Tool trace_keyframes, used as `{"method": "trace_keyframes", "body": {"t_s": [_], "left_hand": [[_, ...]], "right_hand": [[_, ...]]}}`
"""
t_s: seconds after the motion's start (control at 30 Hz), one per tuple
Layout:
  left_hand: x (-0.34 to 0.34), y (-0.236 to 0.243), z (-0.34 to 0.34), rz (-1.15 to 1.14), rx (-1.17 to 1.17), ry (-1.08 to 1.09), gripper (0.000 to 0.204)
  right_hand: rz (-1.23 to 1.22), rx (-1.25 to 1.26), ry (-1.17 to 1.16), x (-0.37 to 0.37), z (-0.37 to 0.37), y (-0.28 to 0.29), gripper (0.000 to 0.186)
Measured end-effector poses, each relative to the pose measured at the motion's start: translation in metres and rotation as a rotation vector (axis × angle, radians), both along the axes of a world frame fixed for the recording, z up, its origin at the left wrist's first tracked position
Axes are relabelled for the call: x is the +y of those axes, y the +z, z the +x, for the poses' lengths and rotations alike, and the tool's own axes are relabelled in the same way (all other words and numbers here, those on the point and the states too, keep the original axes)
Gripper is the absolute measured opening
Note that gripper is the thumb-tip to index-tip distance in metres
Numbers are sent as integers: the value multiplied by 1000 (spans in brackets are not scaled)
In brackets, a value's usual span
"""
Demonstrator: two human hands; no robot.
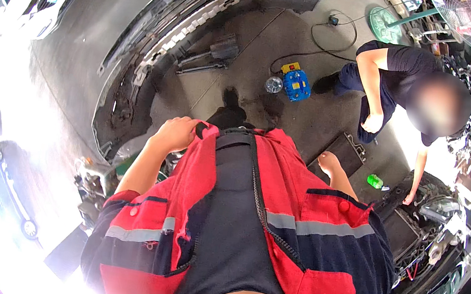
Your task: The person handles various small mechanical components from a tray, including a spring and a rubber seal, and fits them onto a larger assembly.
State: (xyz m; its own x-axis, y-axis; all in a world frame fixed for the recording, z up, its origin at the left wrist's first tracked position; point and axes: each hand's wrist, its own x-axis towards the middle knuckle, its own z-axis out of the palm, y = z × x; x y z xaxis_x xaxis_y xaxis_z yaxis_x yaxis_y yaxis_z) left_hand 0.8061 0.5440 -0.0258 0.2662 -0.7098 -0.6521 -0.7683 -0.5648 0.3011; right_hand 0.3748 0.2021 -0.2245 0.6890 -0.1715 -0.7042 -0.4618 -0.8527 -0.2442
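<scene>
My left hand [175, 133] is at the hem of my red and navy work jacket [204, 157], its fingers curled against the cloth at my left hip. My right hand [328, 162] hangs low beyond the jacket's right side, over a dark flat panel [340, 156] on the floor. It is seen end-on, and its fingers are mostly hidden. On the floor ahead stand a blue machine [297, 85] with a yellow top and a round clear container [273, 84] beside it.
A curved dark car bumper [130, 79] arcs along the left. Metal parts [212, 55] lie inside its curve. A black cable [316, 53] trails from the machine. At right, a co-worker [403, 81] bends toward car parts, near a green bottle [374, 181]. A fan [461, 19] stands behind.
</scene>
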Motion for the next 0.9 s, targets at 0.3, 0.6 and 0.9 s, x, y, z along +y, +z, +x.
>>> {"method": "trace_keyframes", "body": {"t_s": [0.3, 0.6, 0.9], "left_hand": [[-108, 27, 163, -111, -95, -335, 33], [-240, -29, 207, -355, 110, -588, 22], [-431, -61, 309, -233, 182, -349, 31]], "right_hand": [[378, -125, -1099, 11, 138, 18, 32], [248, 31, -970, -61, 210, 29, 36], [130, -156, -625, -241, 211, -97, 32]]}}
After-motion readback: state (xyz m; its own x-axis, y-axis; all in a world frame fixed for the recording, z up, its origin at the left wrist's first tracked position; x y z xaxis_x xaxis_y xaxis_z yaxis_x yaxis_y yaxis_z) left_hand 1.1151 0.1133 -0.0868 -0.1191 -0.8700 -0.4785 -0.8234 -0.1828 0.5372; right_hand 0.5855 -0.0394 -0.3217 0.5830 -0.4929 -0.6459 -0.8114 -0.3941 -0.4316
